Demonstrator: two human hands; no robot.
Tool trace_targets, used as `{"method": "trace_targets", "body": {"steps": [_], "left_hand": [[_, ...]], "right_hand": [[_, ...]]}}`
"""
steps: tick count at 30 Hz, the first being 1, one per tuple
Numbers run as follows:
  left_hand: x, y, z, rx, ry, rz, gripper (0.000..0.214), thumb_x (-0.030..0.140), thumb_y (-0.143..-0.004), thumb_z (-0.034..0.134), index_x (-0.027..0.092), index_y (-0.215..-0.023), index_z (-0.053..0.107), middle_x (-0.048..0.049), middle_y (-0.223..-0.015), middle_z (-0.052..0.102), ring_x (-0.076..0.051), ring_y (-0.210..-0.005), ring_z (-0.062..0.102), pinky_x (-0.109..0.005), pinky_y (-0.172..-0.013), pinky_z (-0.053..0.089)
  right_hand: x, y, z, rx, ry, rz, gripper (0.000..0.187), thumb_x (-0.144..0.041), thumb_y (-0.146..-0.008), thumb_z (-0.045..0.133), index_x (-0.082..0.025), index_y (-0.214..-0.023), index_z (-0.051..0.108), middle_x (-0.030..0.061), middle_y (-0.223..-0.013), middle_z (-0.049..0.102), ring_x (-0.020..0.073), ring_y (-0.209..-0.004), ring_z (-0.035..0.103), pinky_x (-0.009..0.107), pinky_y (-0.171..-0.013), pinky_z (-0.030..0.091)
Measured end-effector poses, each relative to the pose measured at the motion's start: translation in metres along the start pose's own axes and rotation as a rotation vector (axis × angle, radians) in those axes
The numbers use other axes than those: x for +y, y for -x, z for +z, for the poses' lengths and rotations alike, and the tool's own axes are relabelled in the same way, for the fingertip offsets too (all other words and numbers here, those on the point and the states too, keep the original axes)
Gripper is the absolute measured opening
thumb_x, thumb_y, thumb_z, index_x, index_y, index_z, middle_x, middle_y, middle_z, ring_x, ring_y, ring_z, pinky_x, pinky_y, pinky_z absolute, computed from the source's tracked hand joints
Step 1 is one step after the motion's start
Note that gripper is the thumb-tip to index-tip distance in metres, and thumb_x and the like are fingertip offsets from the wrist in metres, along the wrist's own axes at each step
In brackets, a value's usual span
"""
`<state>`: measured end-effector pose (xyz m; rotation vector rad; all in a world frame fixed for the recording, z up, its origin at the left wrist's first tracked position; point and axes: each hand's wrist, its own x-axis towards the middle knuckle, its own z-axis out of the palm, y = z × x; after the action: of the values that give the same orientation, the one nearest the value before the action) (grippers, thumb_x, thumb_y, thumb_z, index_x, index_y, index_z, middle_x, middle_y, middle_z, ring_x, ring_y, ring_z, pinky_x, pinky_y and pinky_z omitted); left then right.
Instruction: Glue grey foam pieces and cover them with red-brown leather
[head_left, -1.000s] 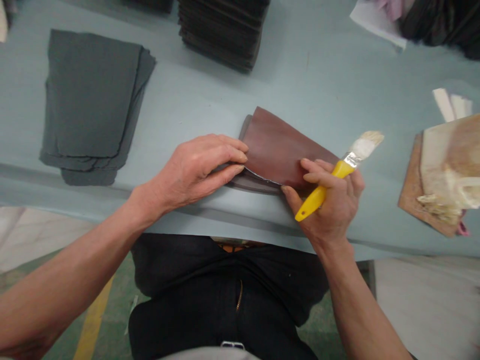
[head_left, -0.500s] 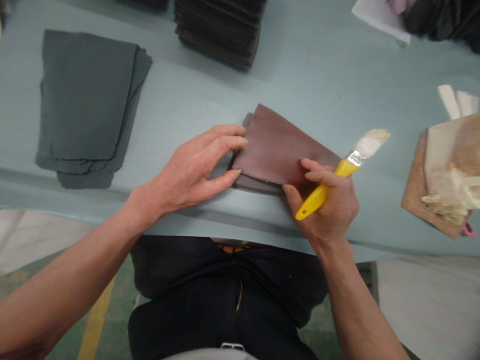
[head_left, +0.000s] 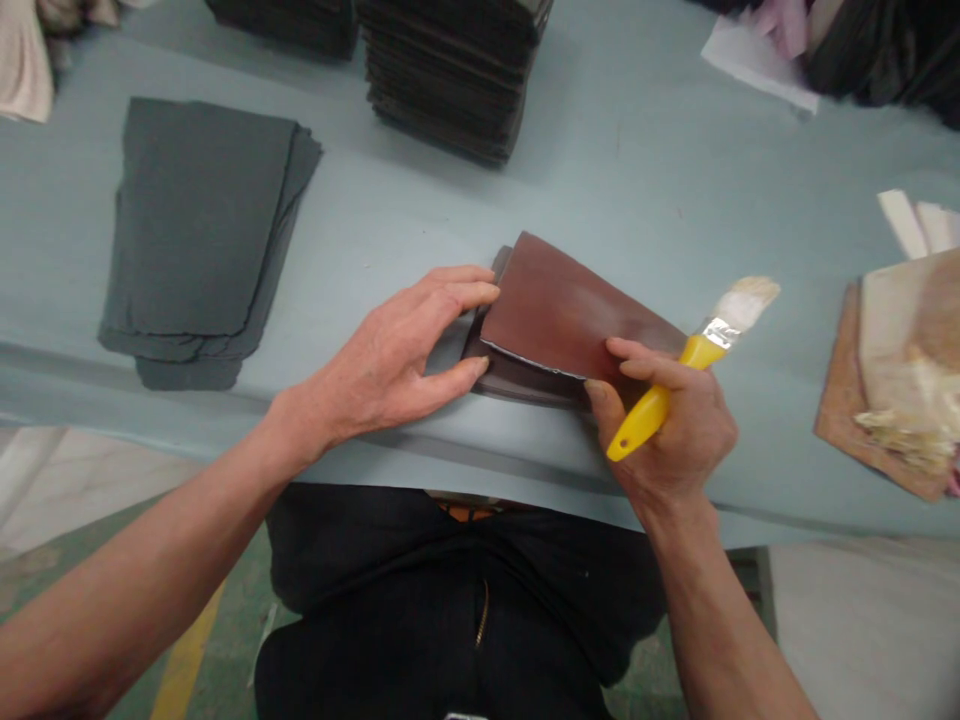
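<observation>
A reddish-brown leather piece (head_left: 574, 300) lies over darker pieces (head_left: 525, 388) near the table's front edge, its near left edge slightly raised. My left hand (head_left: 405, 345) is open at their left end, with thumb and fingers apart and the fingertips at the edge of the dark pieces. My right hand (head_left: 679, 425) is closed round a yellow-handled paintbrush (head_left: 637, 420), its white-coated bristles pointing away to the right. The right thumb and fingertips also grip the brown piece's near edge. The far right end of that piece is hidden behind the hand and brush.
Dark grey sheets (head_left: 210, 220) lie fanned out at the left on the blue-green table (head_left: 615, 190). A tall stack of black pieces (head_left: 450, 80) stands at the back. To the right is a brown board (head_left: 836, 385) under a pale, glue-crusted container (head_left: 900, 330).
The brown leather piece has shifted right over the dark pieces, uncovering more of them, and my right hand has moved with it. My left fingertips are now apart from its corner. The view has tilted slightly.
</observation>
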<state>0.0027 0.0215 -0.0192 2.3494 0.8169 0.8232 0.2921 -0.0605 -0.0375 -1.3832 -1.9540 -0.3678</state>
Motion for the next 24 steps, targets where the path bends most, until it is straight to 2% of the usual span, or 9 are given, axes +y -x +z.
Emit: {"method": "trace_targets", "body": {"steps": [9,14,18,24], "left_hand": [[0.007,-0.001,0.005,0.08,0.054,-0.119,0.036,0.019,-0.104,0.061,0.017,-0.14,0.057,-0.012,-0.138,0.071,-0.022,-0.127,0.07,-0.036,-0.112,0.055],[0.011,-0.001,0.011,0.105,0.074,-0.181,0.032,0.019,-0.104,0.06,0.018,-0.136,0.06,-0.0103,-0.133,0.074,-0.024,-0.123,0.071,-0.04,-0.11,0.056],[0.012,-0.005,0.018,0.115,0.041,-0.216,0.036,0.016,-0.099,0.06,0.017,-0.135,0.059,-0.0114,-0.129,0.074,-0.027,-0.118,0.071,-0.043,-0.105,0.056],[0.018,-0.014,0.032,0.197,0.022,-0.327,0.046,0.013,-0.09,0.068,0.016,-0.135,0.059,-0.0091,-0.121,0.075,-0.027,-0.105,0.072,-0.044,-0.094,0.054]], "right_hand": [[-0.001,-0.004,0.0,0.052,0.008,-0.017,0.019,-0.035,-0.102,0.075,-0.021,-0.104,0.063,0.0047,-0.104,0.084,0.02,-0.084,0.08,0.034,-0.086,0.062],[-0.001,-0.003,-0.001,0.04,0.029,-0.037,0.017,-0.035,-0.101,0.076,-0.021,-0.102,0.065,0.004,-0.102,0.084,0.0202,-0.082,0.081,0.033,-0.08,0.065],[0.002,0.002,-0.001,0.037,0.026,-0.001,0.02,-0.037,-0.1,0.077,-0.021,-0.101,0.064,0.004,-0.102,0.084,0.0212,-0.085,0.082,0.033,-0.077,0.065],[0.006,0.01,-0.005,-0.021,-0.018,-0.014,0.03,-0.038,-0.095,0.082,-0.021,-0.108,0.061,0.007,-0.11,0.083,0.0237,-0.093,0.082,0.035,-0.081,0.065]]}}
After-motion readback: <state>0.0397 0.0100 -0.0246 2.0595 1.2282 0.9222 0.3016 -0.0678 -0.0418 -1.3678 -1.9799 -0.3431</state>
